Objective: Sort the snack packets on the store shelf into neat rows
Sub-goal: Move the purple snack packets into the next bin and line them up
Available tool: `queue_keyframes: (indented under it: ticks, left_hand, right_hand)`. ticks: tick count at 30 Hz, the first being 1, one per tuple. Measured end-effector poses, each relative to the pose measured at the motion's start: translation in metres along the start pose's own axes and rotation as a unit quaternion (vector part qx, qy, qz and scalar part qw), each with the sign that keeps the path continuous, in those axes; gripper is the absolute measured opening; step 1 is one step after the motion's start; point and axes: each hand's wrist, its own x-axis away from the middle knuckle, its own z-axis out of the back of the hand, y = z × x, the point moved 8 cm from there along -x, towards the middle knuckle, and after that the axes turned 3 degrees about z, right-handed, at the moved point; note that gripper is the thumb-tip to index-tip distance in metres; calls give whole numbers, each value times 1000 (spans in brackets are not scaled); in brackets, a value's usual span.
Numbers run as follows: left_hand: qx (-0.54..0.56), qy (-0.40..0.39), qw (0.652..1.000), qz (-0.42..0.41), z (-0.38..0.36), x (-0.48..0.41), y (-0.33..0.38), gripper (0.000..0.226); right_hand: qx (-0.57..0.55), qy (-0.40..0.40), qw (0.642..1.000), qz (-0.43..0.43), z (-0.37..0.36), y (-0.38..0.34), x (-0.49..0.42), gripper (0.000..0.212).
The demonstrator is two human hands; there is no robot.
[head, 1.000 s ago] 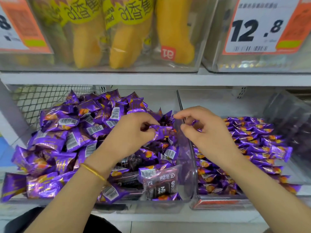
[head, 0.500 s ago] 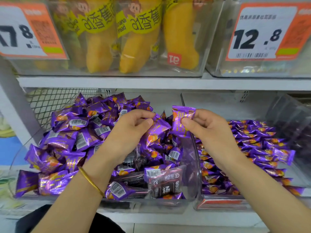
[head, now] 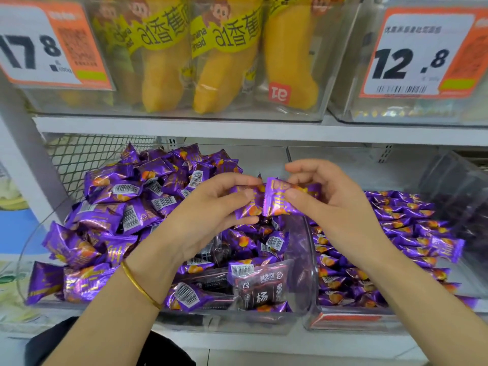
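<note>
Bright, even store light comes from overhead, leaving only a soft shadow under the upper shelf [head: 237, 130]. The foil of the purple packets [head: 111, 215] glints, and the clear bin [head: 303, 249] wall carries hazy reflections. Straight lines lean and bow toward the edges. The dark bin [head: 454, 196] at far right looks smeared, the price tag [head: 412, 56] slightly soft.
</note>
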Motion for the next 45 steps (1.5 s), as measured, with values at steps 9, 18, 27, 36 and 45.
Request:
queue_keyframes:
  ticks: [9, 18, 27, 36, 45]
  left_hand:
    - [-3, -81, 996, -39, -13, 14, 3, 35]
    - [-9, 115, 992, -51, 55, 20, 3, 24]
    - [-20, 130, 990, -52, 61, 24, 4, 24]
    - [87, 95, 991, -19, 47, 23, 0, 25]
    - [223, 24, 974, -4, 31, 20, 2, 49]
  right_hand:
    - [18, -23, 998, 57, -25, -17, -5, 11]
    - [329, -208, 921, 26, -56, -4, -8, 8]
    - [545, -297, 784, 12, -102, 10, -15, 25]
    - [453, 61, 866, 201, -60, -57, -1, 24]
    - [281, -47, 945, 161, -73, -34, 2, 44]
